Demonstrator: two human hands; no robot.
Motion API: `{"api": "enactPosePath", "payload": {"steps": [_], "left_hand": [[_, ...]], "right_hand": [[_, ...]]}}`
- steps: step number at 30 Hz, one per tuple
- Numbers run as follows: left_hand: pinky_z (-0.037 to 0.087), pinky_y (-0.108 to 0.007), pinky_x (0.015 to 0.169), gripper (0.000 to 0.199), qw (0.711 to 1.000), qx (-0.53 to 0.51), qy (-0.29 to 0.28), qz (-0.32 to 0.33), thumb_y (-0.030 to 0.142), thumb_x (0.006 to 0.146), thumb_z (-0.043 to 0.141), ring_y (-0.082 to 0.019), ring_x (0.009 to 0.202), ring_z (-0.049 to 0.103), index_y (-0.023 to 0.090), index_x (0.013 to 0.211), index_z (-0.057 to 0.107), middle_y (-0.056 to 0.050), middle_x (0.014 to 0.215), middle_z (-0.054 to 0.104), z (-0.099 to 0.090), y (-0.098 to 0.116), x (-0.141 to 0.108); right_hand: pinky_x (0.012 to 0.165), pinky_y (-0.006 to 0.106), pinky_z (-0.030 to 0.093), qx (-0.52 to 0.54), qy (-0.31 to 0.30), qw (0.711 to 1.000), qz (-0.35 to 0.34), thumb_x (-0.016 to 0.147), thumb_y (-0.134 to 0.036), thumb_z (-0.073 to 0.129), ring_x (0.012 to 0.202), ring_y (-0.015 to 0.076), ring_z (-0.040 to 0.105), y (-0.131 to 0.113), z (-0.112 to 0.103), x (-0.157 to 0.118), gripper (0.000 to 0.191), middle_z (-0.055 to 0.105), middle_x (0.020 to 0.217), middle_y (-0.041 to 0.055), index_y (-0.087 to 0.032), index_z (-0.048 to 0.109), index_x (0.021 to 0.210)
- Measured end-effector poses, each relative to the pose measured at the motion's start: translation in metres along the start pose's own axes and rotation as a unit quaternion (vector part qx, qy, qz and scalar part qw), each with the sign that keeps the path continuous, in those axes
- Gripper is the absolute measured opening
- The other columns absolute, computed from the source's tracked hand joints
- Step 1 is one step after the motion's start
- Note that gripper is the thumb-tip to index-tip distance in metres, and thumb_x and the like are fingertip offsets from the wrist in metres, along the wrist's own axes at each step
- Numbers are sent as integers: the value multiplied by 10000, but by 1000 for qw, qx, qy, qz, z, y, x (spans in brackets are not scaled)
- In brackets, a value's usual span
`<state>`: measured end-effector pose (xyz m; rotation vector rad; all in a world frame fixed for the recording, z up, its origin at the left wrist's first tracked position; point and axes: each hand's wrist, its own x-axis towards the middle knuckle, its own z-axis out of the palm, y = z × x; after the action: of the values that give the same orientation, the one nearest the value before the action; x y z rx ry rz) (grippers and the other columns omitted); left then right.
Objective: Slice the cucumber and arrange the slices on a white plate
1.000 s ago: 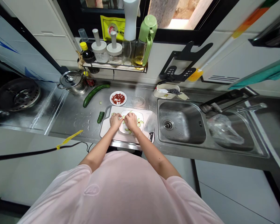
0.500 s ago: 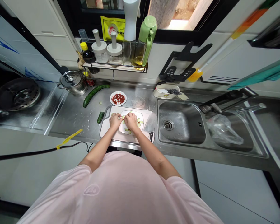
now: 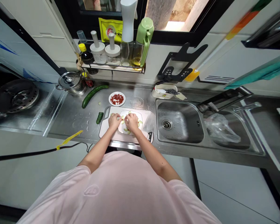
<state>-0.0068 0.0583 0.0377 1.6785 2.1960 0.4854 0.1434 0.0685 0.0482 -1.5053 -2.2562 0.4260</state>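
My left hand [image 3: 114, 120] and my right hand [image 3: 131, 121] meet fingertip to fingertip over a white plate [image 3: 121, 128]. Both pinch with bent fingers; whatever lies between them is too small to make out. Pale green cucumber slices [image 3: 127, 131] are set in small groups around this plate, with tiny red bits among them. Under the plate is a light cutting board [image 3: 103, 130]. A knife [image 3: 150, 136] lies at the board's right end, its black handle toward me. Behind the board, a small round dish [image 3: 110, 99] holds chopped red pieces [image 3: 117, 99].
A cut cucumber piece [image 3: 99, 118] and a long cucumber [image 3: 93, 95] lie left of the board. A lidded steel pot [image 3: 72, 84] stands at the back left. On the right is a steel sink [image 3: 182, 124], with a plastic bag [image 3: 220, 129] in its second basin. Above hangs a condiment shelf [image 3: 113, 67].
The view has shifted slightly. My hands stay in nearly the same place over the plate, their fingers still pinched close together.
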Motion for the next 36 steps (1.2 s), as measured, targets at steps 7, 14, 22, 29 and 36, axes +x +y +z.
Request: {"api": "enactPosePath", "payload": {"steps": [7, 14, 22, 29, 36], "left_hand": [[366, -364, 851, 229, 998, 58, 21, -27, 286, 856, 450, -257, 1011, 503, 249, 1002, 622, -92, 1065, 574, -19, -17, 3], [329, -445, 902, 320, 990, 139, -1, -26, 330, 845, 470, -309, 1113, 433, 236, 1123, 598, -139, 1171, 531, -30, -20, 18], [329, -410, 887, 226, 990, 123, -49, -48, 301, 796, 534, -274, 1029, 536, 222, 995, 605, -102, 1042, 630, -31, -23, 36], [338, -410, 873, 203, 989, 39, 14, -142, 267, 832, 486, -248, 953, 584, 239, 959, 642, -83, 990, 670, -48, -42, 66], [335, -447, 897, 301, 965, -46, 119, -231, 313, 856, 533, -237, 1022, 520, 170, 1120, 542, -90, 1053, 615, -74, -69, 98]], "right_hand": [[856, 345, 317, 33, 36, 998, 47, 869, -263, 498, 993, 240, 399, 15, -21, -30, 133, 542, 982, 75, -212, 620, 871], [862, 342, 325, 62, 67, 993, 79, 852, -264, 511, 973, 228, 417, 28, -27, -48, 129, 552, 944, 62, -210, 628, 856], [865, 347, 341, 87, 79, 990, 79, 850, -281, 519, 954, 224, 439, 31, -30, -47, 135, 554, 919, 60, -207, 632, 849], [853, 351, 351, 95, 86, 989, 79, 850, -275, 516, 953, 224, 443, 35, -31, -48, 129, 553, 919, 62, -210, 627, 849], [856, 353, 355, 98, 98, 987, 83, 857, -297, 516, 939, 221, 443, 35, -34, -49, 139, 552, 899, 57, -213, 623, 828]]}}
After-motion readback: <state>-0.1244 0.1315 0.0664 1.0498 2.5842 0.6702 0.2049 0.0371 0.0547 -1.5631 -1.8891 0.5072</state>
